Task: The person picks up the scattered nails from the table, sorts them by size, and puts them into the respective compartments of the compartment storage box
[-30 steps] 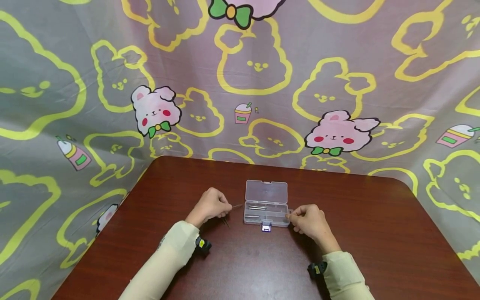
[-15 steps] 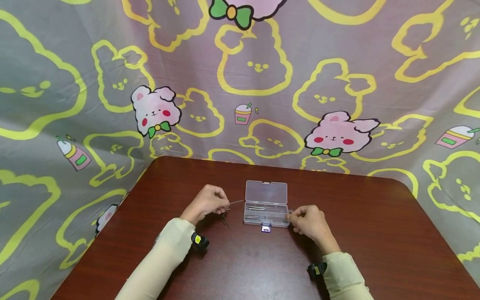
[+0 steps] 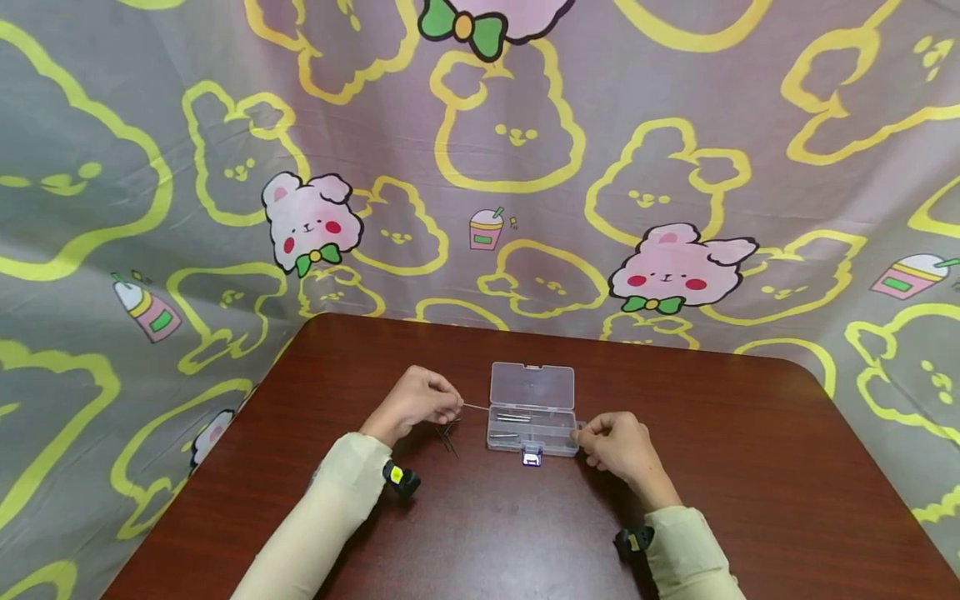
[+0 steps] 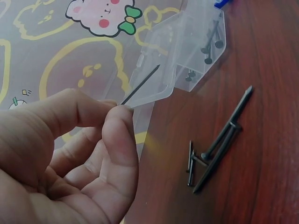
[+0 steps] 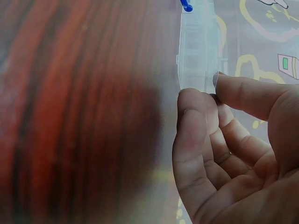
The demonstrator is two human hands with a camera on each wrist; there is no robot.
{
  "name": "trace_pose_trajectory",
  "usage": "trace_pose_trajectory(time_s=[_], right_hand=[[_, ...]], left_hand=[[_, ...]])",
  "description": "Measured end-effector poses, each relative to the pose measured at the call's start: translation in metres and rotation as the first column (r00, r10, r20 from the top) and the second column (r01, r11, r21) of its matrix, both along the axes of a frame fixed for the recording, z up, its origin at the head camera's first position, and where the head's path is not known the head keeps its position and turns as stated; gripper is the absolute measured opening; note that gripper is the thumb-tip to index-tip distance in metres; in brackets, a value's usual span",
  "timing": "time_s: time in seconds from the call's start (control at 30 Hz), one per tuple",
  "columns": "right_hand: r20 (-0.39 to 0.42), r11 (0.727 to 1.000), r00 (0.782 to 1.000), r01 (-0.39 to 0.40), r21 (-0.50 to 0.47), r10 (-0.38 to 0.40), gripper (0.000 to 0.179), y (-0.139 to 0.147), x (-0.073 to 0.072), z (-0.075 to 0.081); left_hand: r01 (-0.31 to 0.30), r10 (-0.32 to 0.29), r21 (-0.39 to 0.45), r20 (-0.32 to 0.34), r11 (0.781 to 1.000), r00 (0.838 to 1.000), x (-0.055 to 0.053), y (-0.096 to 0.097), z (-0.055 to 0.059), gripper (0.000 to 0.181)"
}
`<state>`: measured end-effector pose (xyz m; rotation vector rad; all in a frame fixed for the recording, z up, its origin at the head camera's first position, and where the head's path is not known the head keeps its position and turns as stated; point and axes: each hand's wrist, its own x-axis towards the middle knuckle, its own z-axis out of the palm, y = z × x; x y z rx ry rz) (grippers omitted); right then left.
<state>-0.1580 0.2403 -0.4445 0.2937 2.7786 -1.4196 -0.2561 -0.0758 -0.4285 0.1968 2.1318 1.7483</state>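
Observation:
My left hand pinches a nail between thumb and forefinger, its pointed end sticking out toward the box. In the head view the nail's tip overlaps the left edge of a clear plastic box, whose lid stands raised behind it. Several nails lie in the box's compartments. On the table below the left hand is a loose group of longer nails and small nails. My right hand grips the box's right end between thumb and fingertips.
Dark reddish-brown wood table lies under everything. A blue-edged latch hangs at the box's front. Patterned cloth rises behind the table and along its sides.
My left hand has shifted slightly up and back, and the nail in it has swung so its tip meets the box's left edge. The right hand and box stay in place.

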Motion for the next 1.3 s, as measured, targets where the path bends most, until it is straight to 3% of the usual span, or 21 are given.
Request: trace_pose_trajectory(time_s=[0.23, 1.3], right_hand=[[-0.003, 1.0, 1.0, 0.001, -0.003, -0.001, 0.016, 0.0, 0.0, 0.0], [0.001, 1.0, 1.0, -0.003, 0.011, 0.003, 0.016, 0.0, 0.0, 0.001]], left_hand=[[0.011, -0.012, 0.055, 0.018, 0.998, 1.0, 0.0, 0.008, 0.001, 0.005], [0.062, -0.07, 0.1, 0.073, 0.993, 0.995, -0.001, 0.043, -0.009, 0.006]])
